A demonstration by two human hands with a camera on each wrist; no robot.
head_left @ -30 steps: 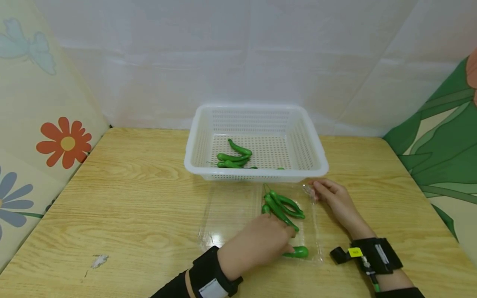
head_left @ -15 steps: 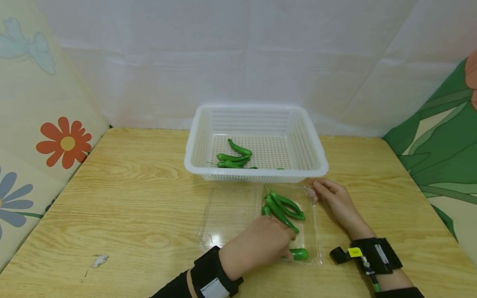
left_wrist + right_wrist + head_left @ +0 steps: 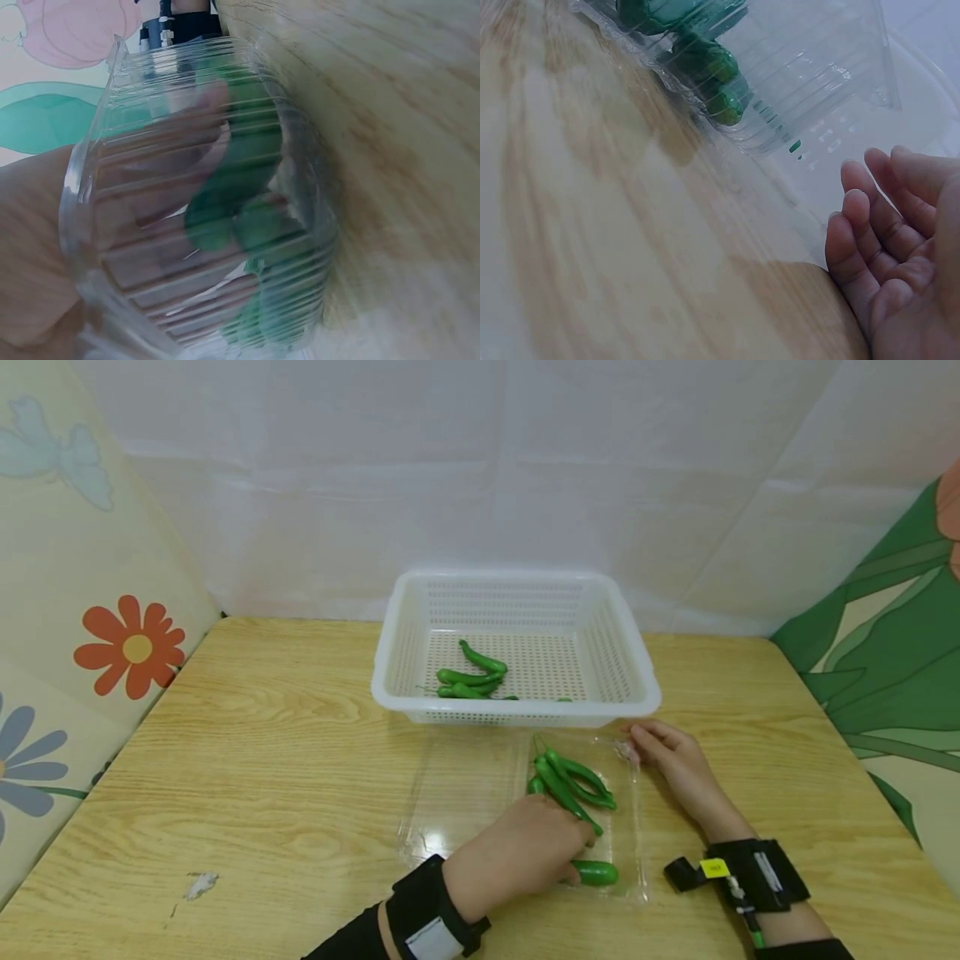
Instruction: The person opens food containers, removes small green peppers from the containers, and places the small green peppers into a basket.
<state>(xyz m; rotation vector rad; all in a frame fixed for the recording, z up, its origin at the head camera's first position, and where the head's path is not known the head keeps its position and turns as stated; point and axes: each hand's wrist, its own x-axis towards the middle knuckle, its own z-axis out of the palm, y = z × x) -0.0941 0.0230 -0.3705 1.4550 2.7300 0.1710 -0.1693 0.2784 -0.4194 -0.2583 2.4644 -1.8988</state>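
Observation:
A clear plastic box (image 3: 465,777) lies open on the table with several green chili peppers (image 3: 573,777) in its right half. My left hand (image 3: 525,843) reaches down into that half. Its fingers appear to grip a green chili pepper (image 3: 597,872) near the front edge, partly covered by the hand. In the left wrist view, the ribbed wall blurs the fingers and the peppers (image 3: 255,142) beside them. My right hand (image 3: 675,764) is at the box's back right corner. The right wrist view shows its fingers (image 3: 855,240) loosely bent, holding nothing.
Behind the box stands a white perforated basket (image 3: 637,681), holding several green chili peppers (image 3: 468,677) on its left side. The wooden table (image 3: 262,760) is bounded by a white sheet (image 3: 480,485) at the back and by floral panels at both sides.
The box's right half and its peppers have shifted slightly towards me. The front pepper has moved a little left, closer to the left hand. The right hand has stayed nearly still.

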